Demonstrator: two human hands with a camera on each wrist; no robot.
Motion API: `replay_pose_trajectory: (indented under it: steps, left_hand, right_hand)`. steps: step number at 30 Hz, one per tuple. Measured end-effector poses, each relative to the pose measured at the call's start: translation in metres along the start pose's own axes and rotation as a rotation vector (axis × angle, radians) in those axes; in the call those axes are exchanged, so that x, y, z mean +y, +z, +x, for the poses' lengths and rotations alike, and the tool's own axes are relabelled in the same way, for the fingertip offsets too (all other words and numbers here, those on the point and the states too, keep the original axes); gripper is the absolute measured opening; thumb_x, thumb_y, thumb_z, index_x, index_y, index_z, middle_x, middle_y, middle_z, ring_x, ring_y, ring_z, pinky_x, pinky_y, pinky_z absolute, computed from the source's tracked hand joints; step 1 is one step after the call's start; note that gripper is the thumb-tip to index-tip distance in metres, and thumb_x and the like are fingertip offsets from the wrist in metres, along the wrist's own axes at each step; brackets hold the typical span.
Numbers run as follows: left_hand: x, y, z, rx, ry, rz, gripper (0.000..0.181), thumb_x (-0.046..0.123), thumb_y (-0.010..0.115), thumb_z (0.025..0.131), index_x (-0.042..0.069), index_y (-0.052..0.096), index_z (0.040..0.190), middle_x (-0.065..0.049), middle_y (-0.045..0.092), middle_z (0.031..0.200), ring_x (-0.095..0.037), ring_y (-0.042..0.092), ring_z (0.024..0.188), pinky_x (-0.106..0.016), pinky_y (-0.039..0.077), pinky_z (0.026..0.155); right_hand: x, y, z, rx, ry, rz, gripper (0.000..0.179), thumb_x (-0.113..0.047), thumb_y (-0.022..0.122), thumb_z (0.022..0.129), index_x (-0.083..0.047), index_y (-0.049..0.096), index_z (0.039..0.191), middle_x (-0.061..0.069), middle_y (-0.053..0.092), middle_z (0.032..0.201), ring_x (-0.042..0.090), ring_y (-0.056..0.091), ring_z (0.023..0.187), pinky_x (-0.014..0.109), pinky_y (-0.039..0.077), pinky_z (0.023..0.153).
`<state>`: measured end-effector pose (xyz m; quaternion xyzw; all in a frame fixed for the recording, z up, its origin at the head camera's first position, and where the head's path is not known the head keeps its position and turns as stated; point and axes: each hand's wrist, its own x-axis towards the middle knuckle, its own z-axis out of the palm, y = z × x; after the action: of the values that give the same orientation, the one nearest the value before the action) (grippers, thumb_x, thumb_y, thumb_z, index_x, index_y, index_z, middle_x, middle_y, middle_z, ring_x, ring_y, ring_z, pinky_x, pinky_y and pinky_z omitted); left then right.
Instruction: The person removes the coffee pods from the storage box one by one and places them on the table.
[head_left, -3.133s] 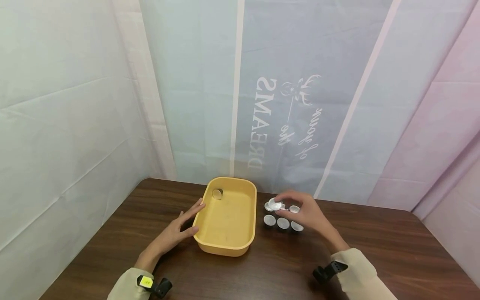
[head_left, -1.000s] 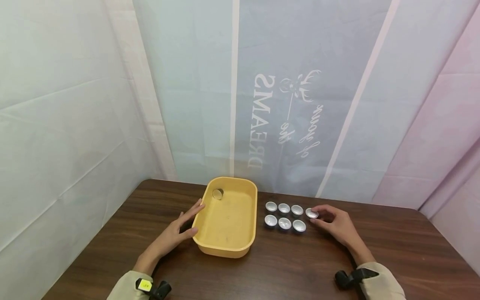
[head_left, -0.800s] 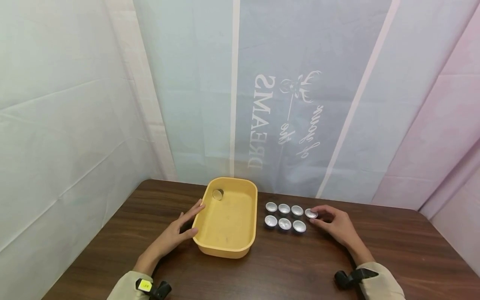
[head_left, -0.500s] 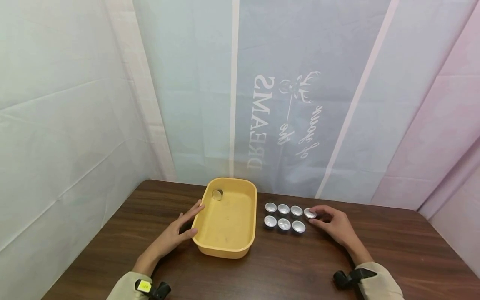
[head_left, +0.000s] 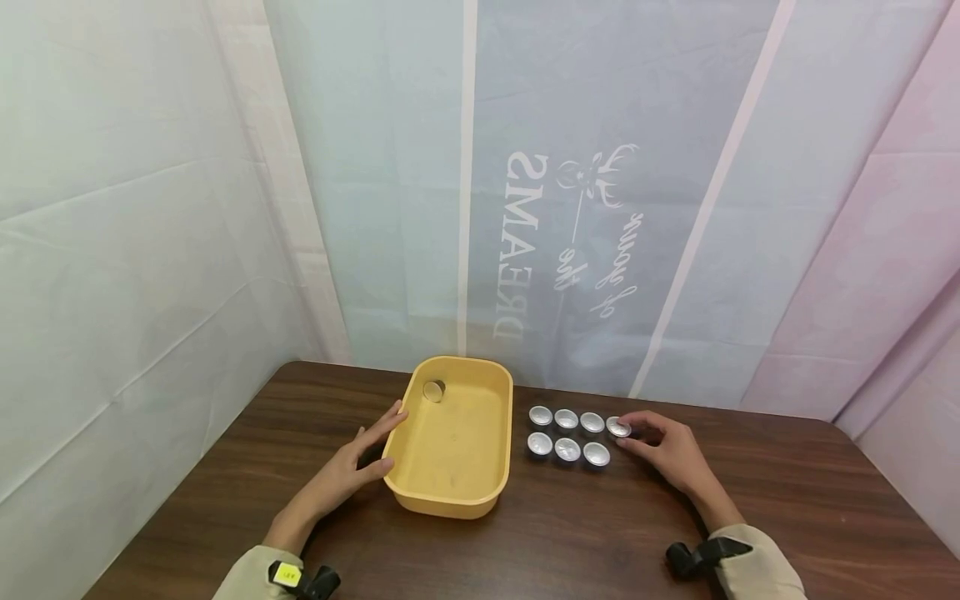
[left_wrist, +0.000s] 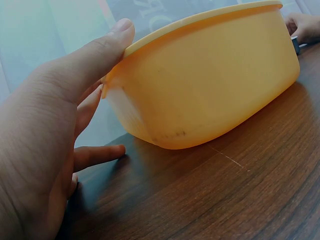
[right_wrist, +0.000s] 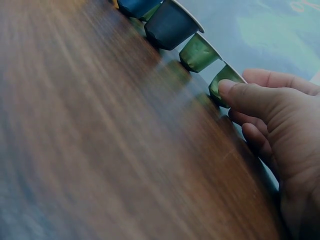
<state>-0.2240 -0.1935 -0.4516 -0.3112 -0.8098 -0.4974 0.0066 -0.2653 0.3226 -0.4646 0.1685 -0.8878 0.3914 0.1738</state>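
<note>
My right hand (head_left: 671, 450) pinches a green coffee capsule (right_wrist: 216, 91) between thumb and fingers. This capsule is at the right end of the back row and appears to stand on the table, silver lid up. Other capsules (head_left: 567, 451) stand to its left in two rows; the right wrist view shows green, dark and blue sides. On the left, my left hand (head_left: 345, 471) touches the left rim of a yellow plastic tub (left_wrist: 200, 85), its fingers extended and apart. One capsule (head_left: 432, 391) lies tipped on its side in the tub's far left corner.
The dark wooden table (head_left: 570, 533) ends behind the tub and capsules at a printed fabric backdrop (head_left: 555, 250). A pale cloth wall (head_left: 150, 275) borders the left side. Both wrists carry black camera mounts (head_left: 705, 557).
Around three seconds ago my right hand held a capsule raised over the group; it moved right and down to the back row's end. During the last second almost nothing moved. The left hand stayed at the tub.
</note>
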Motion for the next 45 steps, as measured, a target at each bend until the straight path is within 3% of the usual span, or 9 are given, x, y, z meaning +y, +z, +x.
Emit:
replay_pose_trajectory:
  steps: [6, 13, 20, 27, 31, 35, 45]
  left_hand:
    - [0.003, 0.0, 0.0, 0.007, -0.006, 0.001, 0.063, 0.008, 0.057, 0.096, 0.019, 0.03, 0.152, -0.004, 0.016, 0.159, -0.026, 0.013, 0.144, -0.07, -0.007, 0.103]
    - [0.004, 0.0, 0.0, 0.001, -0.01, -0.006, 0.064, 0.007, 0.057, 0.096, 0.02, 0.03, 0.152, -0.003, 0.015, 0.159, -0.021, 0.012, 0.144, -0.07, -0.007, 0.103]
    - [0.003, -0.001, -0.001, 0.003, 0.002, -0.01, 0.063, 0.007, 0.057, 0.096, 0.019, 0.03, 0.152, -0.006, 0.015, 0.159, -0.028, 0.012, 0.144, -0.071, -0.007, 0.102]
    - [0.001, -0.001, 0.0, 0.002, 0.005, -0.01, 0.063, 0.007, 0.057, 0.096, 0.019, 0.031, 0.152, -0.006, 0.015, 0.159, -0.029, 0.012, 0.144, -0.071, -0.007, 0.102]
    - [0.003, -0.001, 0.0, 0.001, 0.003, -0.014, 0.063, 0.008, 0.057, 0.096, 0.019, 0.03, 0.152, -0.005, 0.015, 0.159, -0.031, 0.011, 0.144, -0.071, -0.007, 0.102]
    - [0.004, 0.0, 0.001, -0.002, 0.002, -0.01, 0.063, 0.008, 0.057, 0.096, 0.019, 0.03, 0.152, -0.003, 0.015, 0.159, -0.03, 0.011, 0.144, -0.07, -0.007, 0.103]
    - [0.002, 0.0, 0.0, -0.002, 0.006, -0.012, 0.063, 0.007, 0.056, 0.096, 0.017, 0.03, 0.152, -0.004, 0.015, 0.159, -0.022, 0.012, 0.144, -0.071, -0.007, 0.102]
  right_hand:
    - [0.0, 0.0, 0.0, -0.002, 0.001, -0.007, 0.029, -0.023, 0.082, 0.077, -0.023, 0.069, 0.104, -0.006, 0.068, 0.096, 0.008, 0.064, 0.076, 0.022, 0.052, 0.063]
    - [-0.032, -0.008, -0.004, 0.023, -0.047, 0.023, 0.041, -0.013, 0.084, 0.073, -0.009, 0.068, 0.111, 0.005, 0.068, 0.099, 0.027, 0.06, 0.08, 0.025, 0.05, 0.06]
    - [-0.049, -0.014, -0.002, 0.029, -0.066, 0.042, 0.045, -0.006, 0.083, 0.074, -0.003, 0.065, 0.115, 0.012, 0.064, 0.109, 0.03, 0.058, 0.084, 0.029, 0.05, 0.062]
    - [-0.059, -0.02, 0.002, 0.079, -0.175, 0.012, 0.047, 0.003, 0.083, 0.071, -0.001, 0.065, 0.114, 0.008, 0.063, 0.099, 0.031, 0.059, 0.082, 0.03, 0.051, 0.06]
    - [-0.069, -0.023, 0.005, 0.068, -0.208, 0.016, 0.047, 0.004, 0.082, 0.072, -0.001, 0.065, 0.115, 0.008, 0.064, 0.104, 0.03, 0.059, 0.082, 0.03, 0.051, 0.06]
    - [-0.081, -0.022, 0.011, 0.054, -0.23, 0.046, 0.048, 0.004, 0.081, 0.072, -0.001, 0.063, 0.117, 0.01, 0.064, 0.099, 0.03, 0.059, 0.08, 0.029, 0.051, 0.059]
    - [-0.084, 0.006, 0.048, -0.031, -0.427, 0.148, 0.054, 0.005, 0.082, 0.07, 0.0, 0.062, 0.12, 0.004, 0.063, 0.105, 0.024, 0.061, 0.085, 0.032, 0.056, 0.062]
